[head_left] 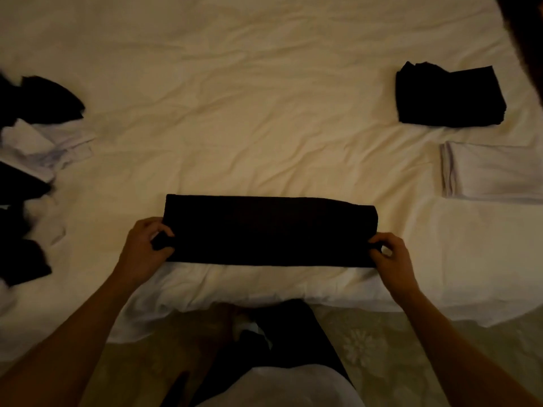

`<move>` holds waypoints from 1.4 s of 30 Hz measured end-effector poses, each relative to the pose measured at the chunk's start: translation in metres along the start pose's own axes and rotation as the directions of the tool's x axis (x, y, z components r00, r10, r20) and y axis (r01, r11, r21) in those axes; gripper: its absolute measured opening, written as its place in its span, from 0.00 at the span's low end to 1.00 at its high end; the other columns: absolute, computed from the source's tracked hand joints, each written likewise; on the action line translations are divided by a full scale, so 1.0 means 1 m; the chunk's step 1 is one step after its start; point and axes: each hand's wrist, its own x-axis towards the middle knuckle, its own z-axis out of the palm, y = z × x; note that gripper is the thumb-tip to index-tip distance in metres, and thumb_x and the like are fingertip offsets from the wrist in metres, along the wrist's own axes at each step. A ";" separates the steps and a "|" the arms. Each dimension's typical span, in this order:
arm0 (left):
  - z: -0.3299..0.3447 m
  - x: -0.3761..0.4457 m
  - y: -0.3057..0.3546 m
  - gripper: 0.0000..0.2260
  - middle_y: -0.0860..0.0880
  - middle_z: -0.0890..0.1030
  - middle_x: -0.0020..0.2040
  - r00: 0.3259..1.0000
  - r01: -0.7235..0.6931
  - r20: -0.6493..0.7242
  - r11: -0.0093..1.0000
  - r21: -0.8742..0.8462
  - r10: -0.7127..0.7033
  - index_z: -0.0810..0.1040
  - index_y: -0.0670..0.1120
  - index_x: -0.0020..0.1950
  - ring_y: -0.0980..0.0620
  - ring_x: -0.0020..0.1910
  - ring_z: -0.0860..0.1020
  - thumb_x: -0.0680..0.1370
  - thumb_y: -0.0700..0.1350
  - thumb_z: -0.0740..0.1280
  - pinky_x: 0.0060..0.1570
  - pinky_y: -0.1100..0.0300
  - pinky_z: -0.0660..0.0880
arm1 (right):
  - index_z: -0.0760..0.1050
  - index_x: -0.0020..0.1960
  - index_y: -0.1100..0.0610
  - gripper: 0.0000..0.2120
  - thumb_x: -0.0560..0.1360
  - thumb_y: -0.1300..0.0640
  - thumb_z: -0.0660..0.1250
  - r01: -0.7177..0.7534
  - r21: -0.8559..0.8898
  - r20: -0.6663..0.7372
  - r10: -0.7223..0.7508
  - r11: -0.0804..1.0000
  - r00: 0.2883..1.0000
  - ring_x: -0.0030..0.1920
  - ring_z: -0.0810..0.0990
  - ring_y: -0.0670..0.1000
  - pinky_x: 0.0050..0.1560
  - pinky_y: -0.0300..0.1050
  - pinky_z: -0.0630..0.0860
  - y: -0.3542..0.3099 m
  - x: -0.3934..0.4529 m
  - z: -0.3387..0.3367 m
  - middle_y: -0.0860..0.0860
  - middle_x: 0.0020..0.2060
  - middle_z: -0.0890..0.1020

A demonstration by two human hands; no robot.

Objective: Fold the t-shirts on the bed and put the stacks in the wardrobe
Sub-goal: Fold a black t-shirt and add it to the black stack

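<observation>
A black t-shirt, folded into a long narrow band, lay flat on the bed close to its near edge, its length running left to right. The left hand pinched the band's left end, fingers and thumb curled round the cloth at the near corner. The right hand pinched the right end in the same way, thumb on top at the near corner. The band's far edge ran straight; its near edge lay just inside the drop of the bedsheet toward the floor.

Beyond the band, the middle of the bed was a wide stretch of wrinkled cream sheet. At the right side sat a black folded stack, and nearer, just beside it but apart, a white folded stack whose right part ran out of view. Both were well apart from the band. Along the left side lay a loose pile of unfolded shirts, black and white mixed, spilling past the left border. The person's dark trouser legs stood against the bed's near edge.
</observation>
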 end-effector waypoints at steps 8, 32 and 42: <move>0.021 -0.013 -0.042 0.21 0.39 0.78 0.57 0.996 0.081 0.025 0.986 0.143 -0.086 0.78 0.44 0.58 0.36 0.55 0.78 0.68 0.50 0.72 0.51 0.44 0.77 | 0.77 0.53 0.60 0.09 0.75 0.68 0.67 -0.048 -0.261 0.046 0.062 0.964 0.997 0.53 0.76 0.58 0.62 0.55 0.75 0.025 -0.017 0.024 0.61 0.61 0.71; 0.107 0.039 -0.001 0.29 0.40 0.63 0.78 0.954 0.084 -0.290 0.850 0.521 0.083 0.63 0.47 0.78 0.37 0.77 0.59 0.82 0.61 0.50 0.72 0.41 0.56 | 0.59 0.78 0.49 0.33 0.79 0.34 0.47 0.008 -0.775 -0.137 -0.180 0.631 0.974 0.74 0.60 0.66 0.72 0.64 0.57 0.032 0.046 0.073 0.61 0.75 0.63; 0.043 0.047 0.002 0.21 0.39 0.81 0.54 0.934 0.340 -0.027 0.907 -0.247 -0.357 0.78 0.39 0.57 0.42 0.48 0.79 0.80 0.57 0.64 0.47 0.52 0.74 | 0.74 0.57 0.64 0.22 0.76 0.46 0.70 -0.319 0.124 0.011 0.320 0.940 0.947 0.52 0.82 0.59 0.51 0.54 0.80 0.010 0.052 0.036 0.57 0.50 0.82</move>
